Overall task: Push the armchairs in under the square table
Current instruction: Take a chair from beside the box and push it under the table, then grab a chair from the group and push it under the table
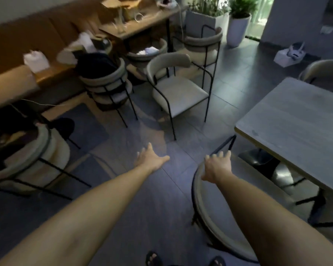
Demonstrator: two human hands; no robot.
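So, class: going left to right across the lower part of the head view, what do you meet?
Stacked chairs → left hand → right hand on the armchair's curved back → square table.

Square counter [300, 120] at right. One armchair [206, 214] just before its near corner, another [179, 91] well left of it, a third [327, 73] behind it.

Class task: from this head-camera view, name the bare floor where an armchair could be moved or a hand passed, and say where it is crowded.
Free: the tiled floor between the left hand and right hand, up to the empty armchair. The square table top is bare. Crowded: the stacked chairs and bench at left.
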